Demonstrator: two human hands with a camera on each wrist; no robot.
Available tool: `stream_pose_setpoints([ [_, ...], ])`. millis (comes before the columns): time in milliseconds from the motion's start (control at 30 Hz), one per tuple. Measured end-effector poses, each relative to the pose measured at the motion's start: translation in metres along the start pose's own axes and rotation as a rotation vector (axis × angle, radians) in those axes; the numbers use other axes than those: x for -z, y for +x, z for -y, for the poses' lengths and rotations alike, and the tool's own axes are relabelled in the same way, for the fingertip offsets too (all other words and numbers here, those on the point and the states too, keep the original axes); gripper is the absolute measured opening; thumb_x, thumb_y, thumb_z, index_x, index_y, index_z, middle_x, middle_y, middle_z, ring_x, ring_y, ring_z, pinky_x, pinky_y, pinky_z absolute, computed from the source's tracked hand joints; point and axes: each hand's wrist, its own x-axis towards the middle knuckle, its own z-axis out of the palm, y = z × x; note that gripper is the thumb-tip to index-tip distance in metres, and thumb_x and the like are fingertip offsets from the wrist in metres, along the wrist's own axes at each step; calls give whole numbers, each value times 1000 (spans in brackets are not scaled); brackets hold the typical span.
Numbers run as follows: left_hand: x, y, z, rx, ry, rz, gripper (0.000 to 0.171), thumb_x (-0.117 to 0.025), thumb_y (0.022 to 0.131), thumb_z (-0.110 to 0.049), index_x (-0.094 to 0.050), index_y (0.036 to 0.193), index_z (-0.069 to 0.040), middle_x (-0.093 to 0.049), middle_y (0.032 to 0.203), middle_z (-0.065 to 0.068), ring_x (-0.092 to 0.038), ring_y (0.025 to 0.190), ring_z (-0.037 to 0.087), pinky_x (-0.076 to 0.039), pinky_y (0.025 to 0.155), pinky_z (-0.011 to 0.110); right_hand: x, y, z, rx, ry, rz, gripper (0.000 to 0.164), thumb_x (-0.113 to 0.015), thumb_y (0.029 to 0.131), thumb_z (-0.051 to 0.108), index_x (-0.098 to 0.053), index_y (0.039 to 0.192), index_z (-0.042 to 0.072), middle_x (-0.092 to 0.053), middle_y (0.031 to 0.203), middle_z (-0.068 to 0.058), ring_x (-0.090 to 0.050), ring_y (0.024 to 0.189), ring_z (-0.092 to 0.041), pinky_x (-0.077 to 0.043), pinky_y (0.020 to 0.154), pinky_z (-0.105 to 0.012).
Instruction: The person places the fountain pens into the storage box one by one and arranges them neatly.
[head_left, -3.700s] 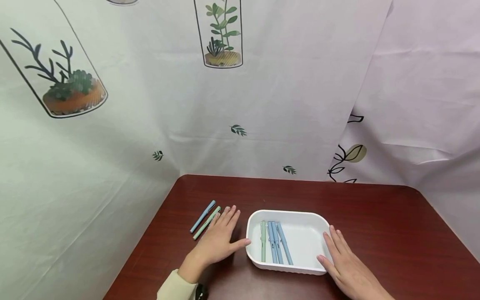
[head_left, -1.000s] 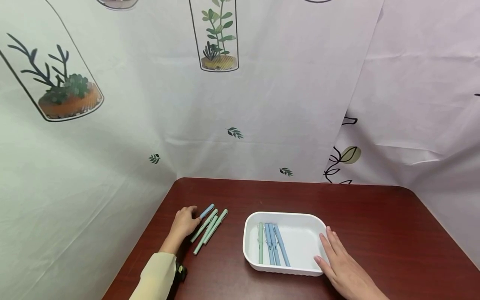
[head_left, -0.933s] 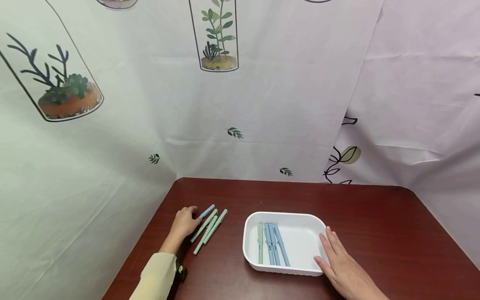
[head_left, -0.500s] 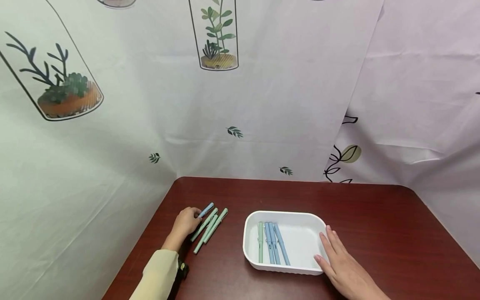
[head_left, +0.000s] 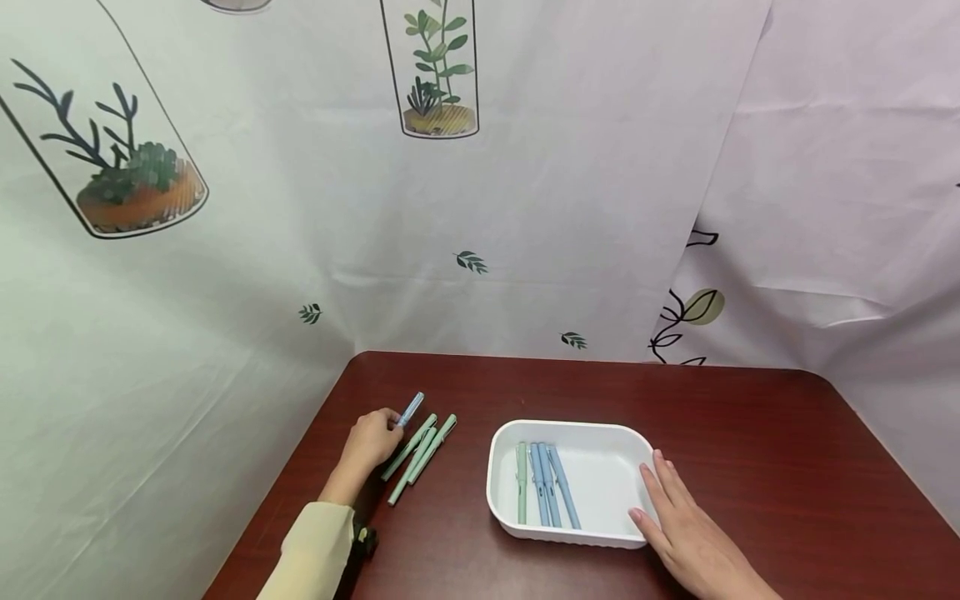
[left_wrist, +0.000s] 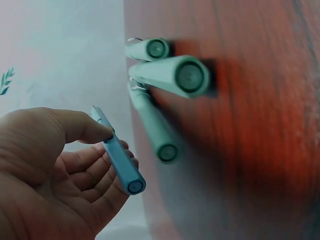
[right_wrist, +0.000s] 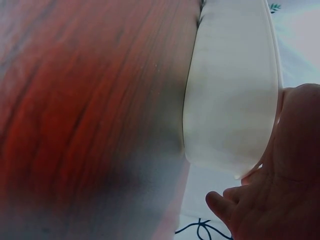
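My left hand (head_left: 371, 437) pinches a light blue pen (left_wrist: 120, 162) between thumb and fingers at the left of the table. In the left wrist view the pen slants across the fingers, its round end toward the camera. Right beside it, several light green pens lie close together on the table, one green pen (head_left: 433, 450) resting alongside the others. My right hand (head_left: 693, 533) has its fingers straight and lies against the right side of a white plastic tray (head_left: 611, 542). Inside the tray, at its left, are a green pen (head_left: 522, 483) and several blue pens (head_left: 551, 487).
The dark red wooden table (head_left: 787, 467) reaches back to a pale cloth (head_left: 570, 208) printed with plants, which hangs behind it and along the left. A dark band-like object (head_left: 365, 540) shows at the left wrist, below the cream sleeve (head_left: 315, 550).
My left hand has gone from the tray's left rim to the pens at the left. Over the last half second the blue pen has tilted up in its fingers. My right hand stays by the tray.
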Motion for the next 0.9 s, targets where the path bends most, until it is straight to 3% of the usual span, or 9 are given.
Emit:
stream_pose_setpoints([
  [200, 6, -7, -12, 14, -47, 10, 30, -60, 93, -11, -66, 120, 3, -71, 99, 11, -57, 67, 17, -48, 59, 33, 0, 0, -1, -8, 7, 6, 65, -67, 97, 33, -47, 147, -4, -29, 163, -19, 15, 145, 11, 4, 111, -3],
  [367, 8, -15, -25, -14, -143, 21, 25, -64, 97, -12, -67, 117, 2, -71, 97, 8, -61, 77, 17, -51, 67, 34, -2, 0, -2, 0, 6, -3, 65, -68, 97, 32, -47, 147, -5, -30, 163, -19, 14, 146, 11, 4, 111, -3],
  [667, 7, -33, -48, -29, -509, 135, 30, -73, 90, -4, -61, 117, 6, -68, 96, 11, -67, 77, 18, -58, 67, 34, -3, 0, -2, 1, 4, -3, 65, -68, 97, 32, -47, 147, -5, -30, 163, -19, 13, 146, 10, 4, 111, -3],
  [900, 2, -43, -66, -13, -702, 173, 31, -66, 91, 0, -60, 121, 8, -63, 98, 12, -66, 82, 17, -60, 67, 36, -2, 0, -1, -3, 7, -6, 65, -68, 97, 32, -48, 146, -5, -30, 163, -20, 14, 146, 11, 4, 111, -3],
])
